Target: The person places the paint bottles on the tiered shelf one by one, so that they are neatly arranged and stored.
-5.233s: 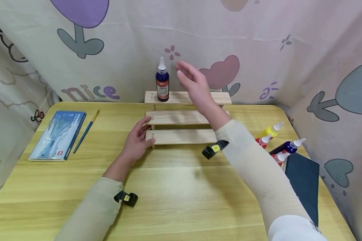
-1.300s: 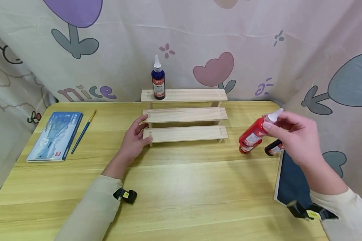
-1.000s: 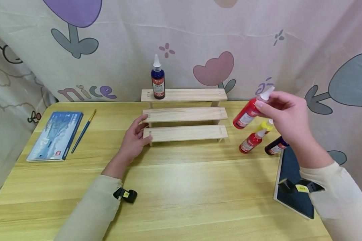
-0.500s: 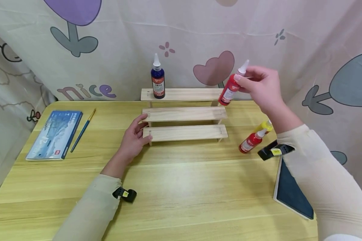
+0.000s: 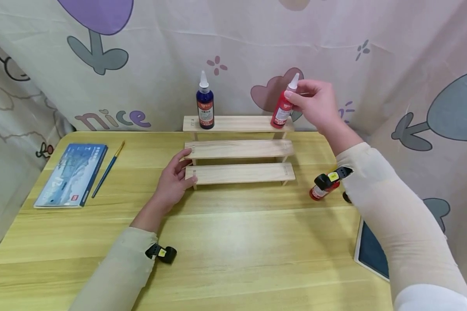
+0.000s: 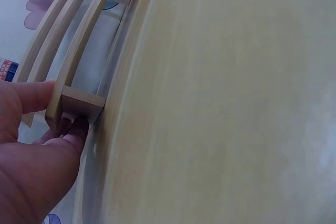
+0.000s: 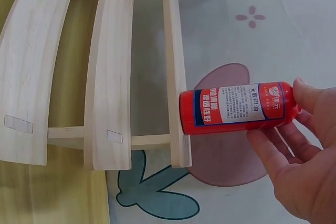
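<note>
My right hand (image 5: 315,103) pinches a red ink bottle (image 5: 282,110) with a white pointed cap near its neck. The bottle leans slightly, its base right at the right end of the top shelf of a three-step wooden rack (image 5: 239,173). In the right wrist view the same red bottle (image 7: 239,107) shows its printed label, thumb and fingers around its cap end. My left hand (image 5: 171,183) grips the rack's left end, thumb on the lowest step, as the left wrist view also shows. A dark blue bottle (image 5: 205,106) stands on the top shelf's left end.
Another red bottle (image 5: 319,192) stands right of the rack, partly hidden by the right wrist camera; other bottles behind the forearm are mostly hidden. A dark flat board (image 5: 371,250) lies at the right. A blue box (image 5: 71,175) and a paintbrush (image 5: 108,169) lie at the left.
The right hand, away from the rack earlier, has taken a red bottle from the group at the right and carried it left to the top shelf. The left hand stays on the rack.
</note>
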Demonstrator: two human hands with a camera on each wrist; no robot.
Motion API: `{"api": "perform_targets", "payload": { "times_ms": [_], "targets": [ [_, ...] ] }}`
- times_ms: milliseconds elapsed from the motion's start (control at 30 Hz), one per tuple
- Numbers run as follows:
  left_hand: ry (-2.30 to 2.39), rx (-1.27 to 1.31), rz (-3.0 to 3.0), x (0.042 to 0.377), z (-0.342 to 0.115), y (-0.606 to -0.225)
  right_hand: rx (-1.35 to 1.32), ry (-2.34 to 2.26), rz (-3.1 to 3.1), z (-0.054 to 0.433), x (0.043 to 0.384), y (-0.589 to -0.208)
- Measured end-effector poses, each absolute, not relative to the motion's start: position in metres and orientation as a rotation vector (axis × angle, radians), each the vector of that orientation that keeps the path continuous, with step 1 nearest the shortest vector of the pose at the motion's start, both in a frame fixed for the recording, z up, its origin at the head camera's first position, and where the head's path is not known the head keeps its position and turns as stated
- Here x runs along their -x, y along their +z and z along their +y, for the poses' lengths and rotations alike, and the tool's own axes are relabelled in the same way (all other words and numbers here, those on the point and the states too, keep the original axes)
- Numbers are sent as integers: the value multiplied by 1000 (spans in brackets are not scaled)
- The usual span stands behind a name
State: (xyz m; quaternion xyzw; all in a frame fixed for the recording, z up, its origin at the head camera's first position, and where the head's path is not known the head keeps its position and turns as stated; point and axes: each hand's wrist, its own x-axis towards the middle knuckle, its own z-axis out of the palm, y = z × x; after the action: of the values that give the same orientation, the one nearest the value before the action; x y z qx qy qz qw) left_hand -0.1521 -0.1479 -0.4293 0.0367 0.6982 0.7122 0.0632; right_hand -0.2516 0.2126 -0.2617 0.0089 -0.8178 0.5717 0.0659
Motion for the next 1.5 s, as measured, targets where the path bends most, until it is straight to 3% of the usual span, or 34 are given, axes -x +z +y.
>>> {"api": "perform_targets", "payload": {
  "times_ms": [800,1500],
  "targets": [
    [2128,-117,2141,151,-145,-428,-38,1606,-2527,212,248,-262],
    [2135,-120,2123,149,-147,-426,-82,1415,-2430,264,158,-253]
  ]
}}
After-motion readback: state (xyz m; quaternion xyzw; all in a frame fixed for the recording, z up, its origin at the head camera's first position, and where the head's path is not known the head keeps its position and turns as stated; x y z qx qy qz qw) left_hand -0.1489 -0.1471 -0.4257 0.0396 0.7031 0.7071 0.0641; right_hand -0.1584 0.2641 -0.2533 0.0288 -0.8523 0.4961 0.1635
